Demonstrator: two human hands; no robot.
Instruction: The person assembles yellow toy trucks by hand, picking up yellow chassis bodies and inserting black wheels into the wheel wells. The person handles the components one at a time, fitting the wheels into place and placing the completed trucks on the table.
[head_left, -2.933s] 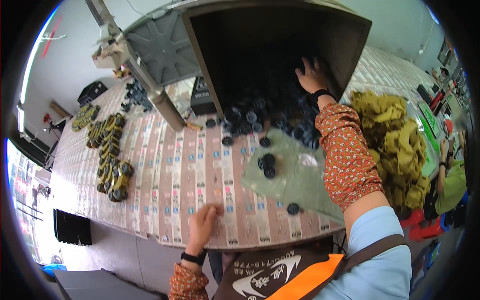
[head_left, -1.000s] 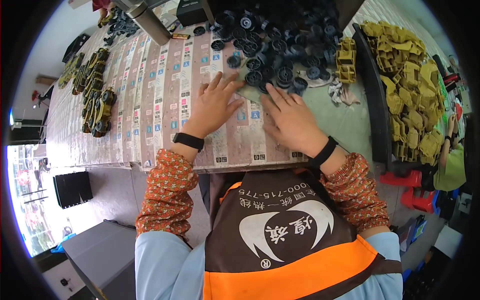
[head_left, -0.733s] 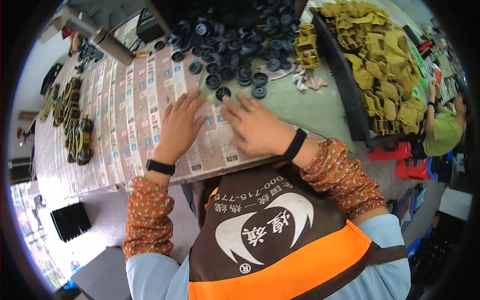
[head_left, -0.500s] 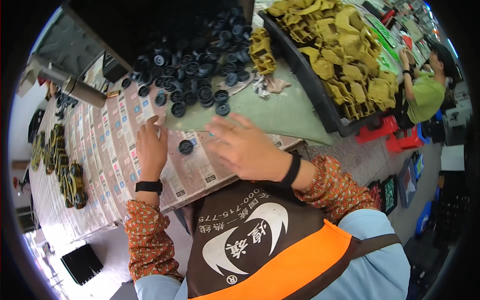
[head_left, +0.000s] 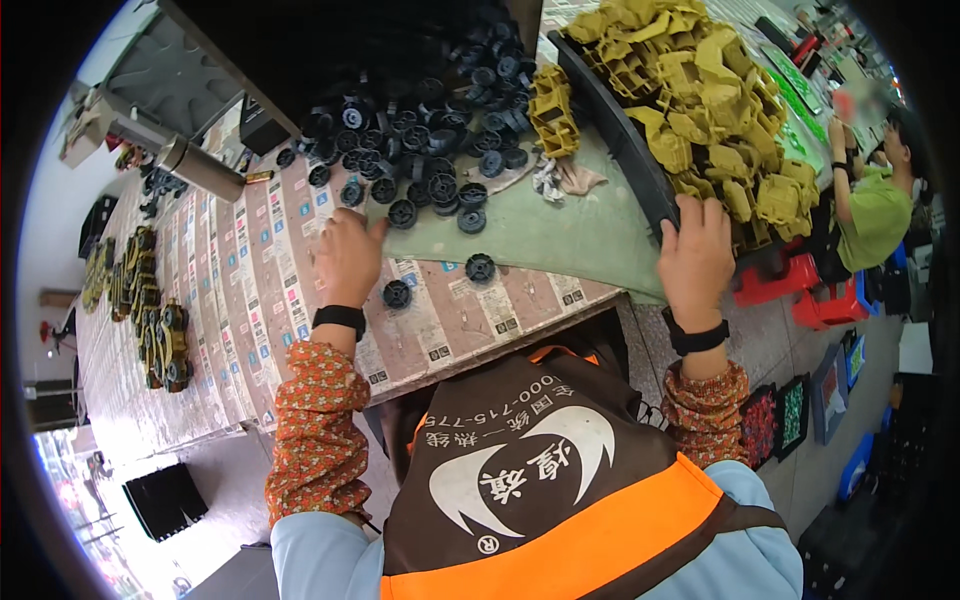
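Note:
My left hand (head_left: 347,258) is over the patterned table cover, thumb apart from the fingers, holding nothing that I can see. Its fingertips are close to a pile of dark wheels (head_left: 402,213). Two single wheels lie apart from the pile: one wheel (head_left: 397,294) on the patterned cover, another wheel (head_left: 480,268) at the edge of the green cloth (head_left: 570,235). At the near corner of a black tray (head_left: 615,120), my right hand (head_left: 697,250) has its fingers stretched over the rim, beside yellow plastic vehicle bodies (head_left: 715,90) heaped inside. Its palm side is hidden.
Assembled yellow-and-black pieces (head_left: 165,345) stand in rows at the left. A metal flask (head_left: 200,168) lies farther back. One yellow body (head_left: 553,110) sits between wheels and tray. On the right, a person in green (head_left: 872,220) works near red stools (head_left: 780,283).
My right hand has moved right, from above the table front to the tray corner. A second single wheel now shows where that hand was. The view has shifted slightly.

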